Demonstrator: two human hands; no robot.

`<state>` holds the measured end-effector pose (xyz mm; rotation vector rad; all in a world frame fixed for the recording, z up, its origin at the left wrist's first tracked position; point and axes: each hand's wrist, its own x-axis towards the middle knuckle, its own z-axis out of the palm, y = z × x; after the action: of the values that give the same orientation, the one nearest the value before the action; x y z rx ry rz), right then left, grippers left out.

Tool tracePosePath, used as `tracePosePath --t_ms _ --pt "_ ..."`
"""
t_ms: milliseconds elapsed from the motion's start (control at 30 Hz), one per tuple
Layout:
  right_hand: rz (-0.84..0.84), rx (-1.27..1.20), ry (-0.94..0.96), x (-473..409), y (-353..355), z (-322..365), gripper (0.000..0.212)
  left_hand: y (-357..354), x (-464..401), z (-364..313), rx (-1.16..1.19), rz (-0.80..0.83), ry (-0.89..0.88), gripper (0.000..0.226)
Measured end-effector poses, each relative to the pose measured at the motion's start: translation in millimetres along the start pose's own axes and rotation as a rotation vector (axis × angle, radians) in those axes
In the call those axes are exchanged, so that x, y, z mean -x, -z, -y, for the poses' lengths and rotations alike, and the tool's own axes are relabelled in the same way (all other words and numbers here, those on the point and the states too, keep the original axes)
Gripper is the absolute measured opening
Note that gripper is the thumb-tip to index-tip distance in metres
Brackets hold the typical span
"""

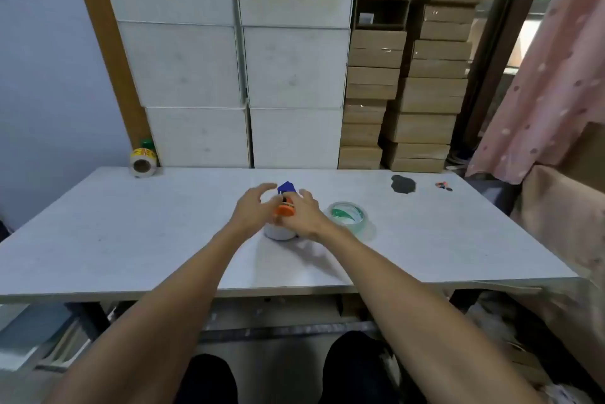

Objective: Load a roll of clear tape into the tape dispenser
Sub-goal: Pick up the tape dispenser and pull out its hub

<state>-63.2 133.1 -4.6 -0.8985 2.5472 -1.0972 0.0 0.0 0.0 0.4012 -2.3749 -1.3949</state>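
Label roll (142,163): lies at the far left corner of the table (131,240), against the foot of a leaning brown board (108,53); yellow printed labels wrap its outside.
White boxes (235,69): stacked behind the table, left of centre.
Left hand (253,207): raised at the table's middle, fingers spread and curved, touching the left side of the tape dispenser; whether it grips cannot be told.
Tape dispenser (285,204): stands at the middle of the table between the two hands; blue part on top, orange wheel facing the camera, pale rounded part touching the tabletop.
Right hand (302,213): rests on the dispenser's right side, fingers wrapped over it near the orange wheel.
Roll of clear tape (348,217): lies flat on the table just right of the right hand, apart from the dispenser; green print shows through it.
Dark patch (403,184): on the tabletop, far right.
Brown cartons (409,92): stacked behind the table, at right.
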Motion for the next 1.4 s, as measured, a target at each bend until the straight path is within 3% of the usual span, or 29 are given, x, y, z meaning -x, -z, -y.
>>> tracePosePath --t_ms 200,367,533,700,833,900,1000,1167,1300,1400 --pt "0.034 0.09 0.02 0.1 -25.8 -16.9 0.083 -12.2 7.6 13.8 -0.086 0.123 0.098 0.051" --pt "-0.046 0.18 0.061 -1.4 -37.2 -33.4 0.076 -10.1 10.4 20.5 -0.077 0.136 0.079 0.046" --pt "-0.071 0.06 0.072 -3.3 -37.7 -39.1 0.085 -12.5 13.8 27.6 -0.04 0.124 0.07 0.051" --pt "-0.109 0.14 0.102 -4.0 -33.6 -37.8 0.065 -11.7 12.6 34.2 0.009 0.125 0.091 0.066" --pt "-0.113 0.07 0.137 -3.7 -23.2 -30.1 0.053 -7.2 10.0 29.0 0.226 0.044 0.208 0.077" --pt "-0.139 0.073 0.119 -3.6 -17.0 -25.0 0.051 -5.1 5.4 22.4 0.346 -0.003 0.309 0.072" --pt "-0.224 -0.02 0.15 -4.4 -8.7 -17.7 0.042 0.0 0.2 9.3 0.519 0.015 0.429 0.041" --pt "-0.318 -0.144 0.172 -7.3 4.2 -3.7 0.042 7.3 -6.0 -18.8 0.81 0.004 0.405 0.026" --pt "-0.343 -0.291 0.141 -4.8 9.9 1.4 0.017 7.8 -10.4 -38.5 0.861 -0.028 0.374 0.017" --pt "-0.352 -0.34 0.143 0.7 12.5 0.5 0.019 7.9 -9.4 -46.1 0.767 0.02 0.311 0.02"
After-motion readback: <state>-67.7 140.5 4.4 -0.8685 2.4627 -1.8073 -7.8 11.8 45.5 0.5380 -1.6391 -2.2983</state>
